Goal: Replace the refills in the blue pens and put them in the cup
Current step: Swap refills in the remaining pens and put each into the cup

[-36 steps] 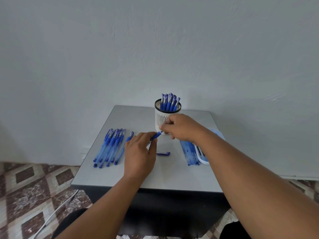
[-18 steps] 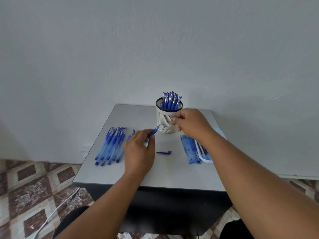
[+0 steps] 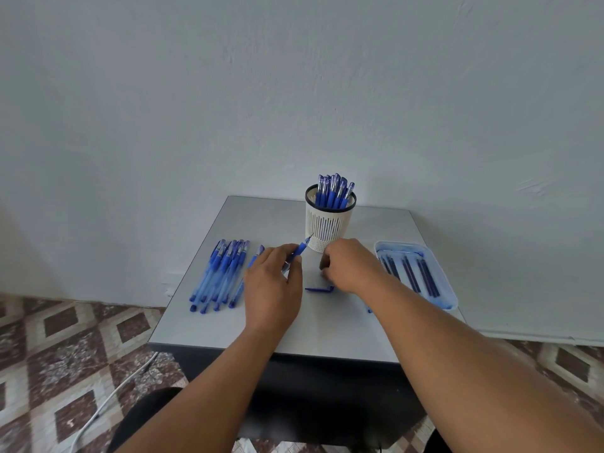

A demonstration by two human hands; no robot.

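Half a second earlier the right hand (image 3: pixel 351 266) had been up at the cup; it had since dropped toward the desk (image 3: pixel 327 328), near the loose cap (image 3: pixel 319 289), fingers curled, though whether they held anything could not be told. The smooth grey desk kept unfinished pens (image 3: pixel 220 273) in a row at left and slim refills in a shallow plastic tray (image 3: pixel 449 302) at right, probably for reach. The white slatted cup (image 3: pixel 330 223) stood far, holding finished pens. The left hand (image 3: pixel 274 282) gripped one uncapped pen (image 3: pixel 302 248), tip pointing away.
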